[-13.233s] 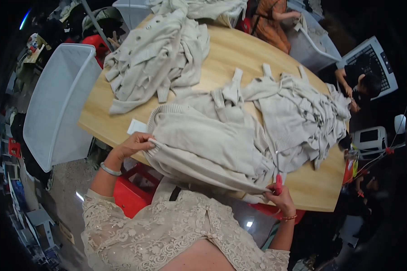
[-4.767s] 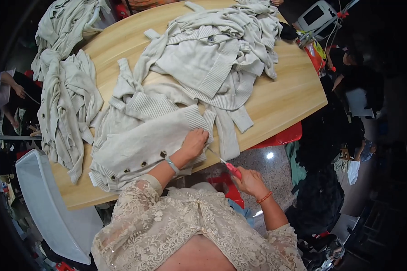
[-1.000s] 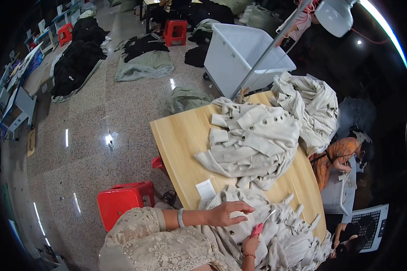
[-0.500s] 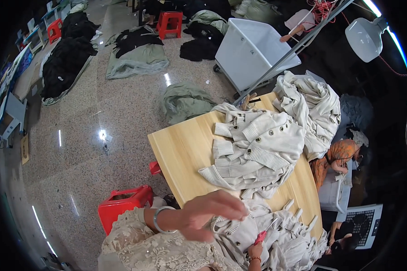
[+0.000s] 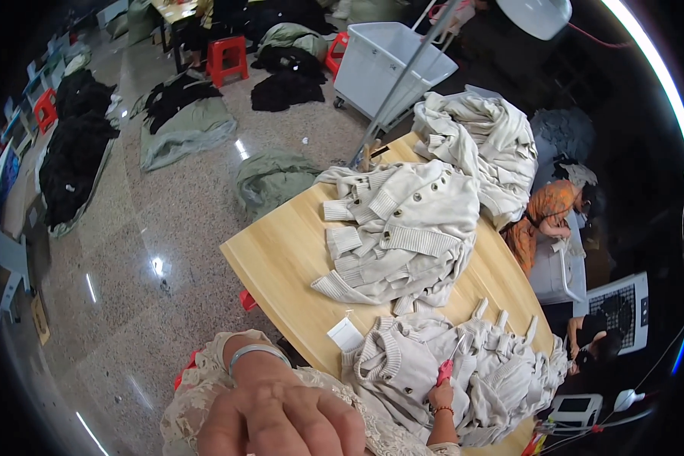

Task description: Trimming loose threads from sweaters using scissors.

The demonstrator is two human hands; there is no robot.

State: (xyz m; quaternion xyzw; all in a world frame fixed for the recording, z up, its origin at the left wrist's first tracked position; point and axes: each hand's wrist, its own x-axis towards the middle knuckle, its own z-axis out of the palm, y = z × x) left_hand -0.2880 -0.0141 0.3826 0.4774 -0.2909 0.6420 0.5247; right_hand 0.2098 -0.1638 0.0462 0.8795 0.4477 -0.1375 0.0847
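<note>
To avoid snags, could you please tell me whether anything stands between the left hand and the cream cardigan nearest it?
Nothing visible blocks the way: the left hand is raised near the camera, and only the wearer's lace top shows between it and the cream cardigan. The white card lies off to one side, beside the cardigan.

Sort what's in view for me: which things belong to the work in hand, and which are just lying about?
In the work:
- right hand, holding the red-handled tool
- left hand, close to the camera
- pale knitwear by the right hand
- wooden table

Apparently just lying about:
- dark cloth heap
- green bundle
- red stool
</note>
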